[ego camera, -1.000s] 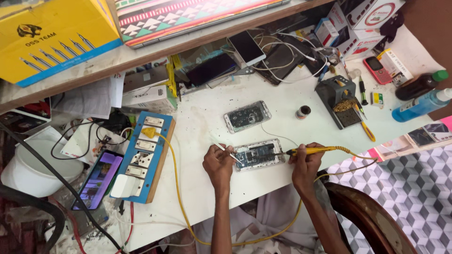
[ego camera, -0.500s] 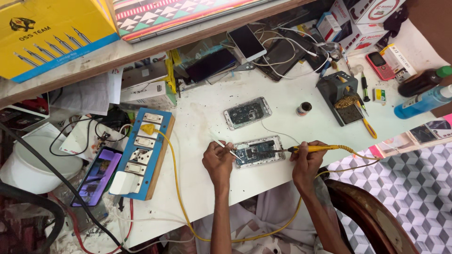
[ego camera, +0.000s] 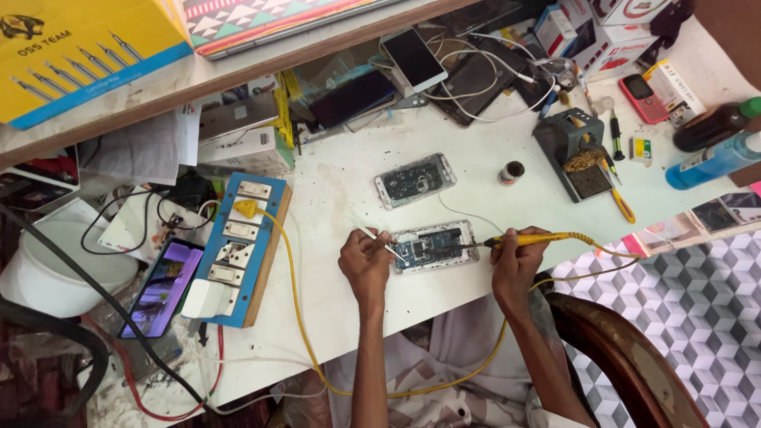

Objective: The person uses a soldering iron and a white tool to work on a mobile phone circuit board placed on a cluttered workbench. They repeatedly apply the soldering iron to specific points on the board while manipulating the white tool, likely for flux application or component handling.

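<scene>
At the centre of the frame an opened phone lies flat on the white table, its innards showing. The left hand rests just left of it, fingers pinched narrow on a thin white stick whose tip reaches the phone's left edge. The right hand sits at the phone's right end, closed around a yellow soldering iron; the iron's dark tip points left onto the phone, and its yellow cord loops down below the table edge and back up to a blue socket board at centre left. A second opened phone lies just above the first, apart from it. Right of that stand a small dark pot and a grey iron stand with brass wool. In the upper left corner a large yellow box with a blue lower band and drawn tool tips sits on a shelf; beside it lies a flat package with a striped zigzag pattern. In the upper right corner are white boxes with red print, a pink keypad phone, a dark bottle with a green cap and a blue bottle. A lit phone leans left of the socket board, and a white bucket sits at the far left.
</scene>
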The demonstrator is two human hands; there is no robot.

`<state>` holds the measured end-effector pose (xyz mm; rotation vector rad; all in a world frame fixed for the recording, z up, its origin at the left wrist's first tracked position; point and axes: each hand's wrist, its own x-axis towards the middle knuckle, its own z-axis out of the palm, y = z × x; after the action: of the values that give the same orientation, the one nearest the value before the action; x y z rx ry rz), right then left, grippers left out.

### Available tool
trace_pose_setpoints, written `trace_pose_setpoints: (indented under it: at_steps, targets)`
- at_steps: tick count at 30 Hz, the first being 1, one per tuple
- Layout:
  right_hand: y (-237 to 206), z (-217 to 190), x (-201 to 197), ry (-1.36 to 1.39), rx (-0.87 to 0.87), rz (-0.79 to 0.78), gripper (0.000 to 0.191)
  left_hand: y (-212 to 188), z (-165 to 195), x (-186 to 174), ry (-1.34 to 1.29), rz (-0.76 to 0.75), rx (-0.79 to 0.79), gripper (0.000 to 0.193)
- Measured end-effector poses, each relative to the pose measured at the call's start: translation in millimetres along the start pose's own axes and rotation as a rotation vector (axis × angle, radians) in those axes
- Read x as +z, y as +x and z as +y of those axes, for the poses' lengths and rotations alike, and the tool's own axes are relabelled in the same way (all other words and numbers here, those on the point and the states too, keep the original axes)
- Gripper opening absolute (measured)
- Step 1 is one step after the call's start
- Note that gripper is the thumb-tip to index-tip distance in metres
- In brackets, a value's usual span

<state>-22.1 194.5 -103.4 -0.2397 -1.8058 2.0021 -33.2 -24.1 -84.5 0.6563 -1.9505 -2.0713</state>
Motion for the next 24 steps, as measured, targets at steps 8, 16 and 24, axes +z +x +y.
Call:
trace_pose_setpoints:
  at_steps: [8,16,24]
  targets:
    - [0.9,-0.9,1.5,-0.009,0.027,0.058,0.017,-1.6,0.4,0.2,0.028,0.027,-0.020,0.015]
    - [1.9,1.3,-1.0,-0.028,0.025,0.029,0.018,-0.2,-1.6,1.2,0.039,0.017,0.003,0.014]
    - [4.3,3.6,-0.2,-0.012,0.019,-0.020,0.016,-2.1,-5.1,-2.2,0.050,0.018,0.028,0.015]
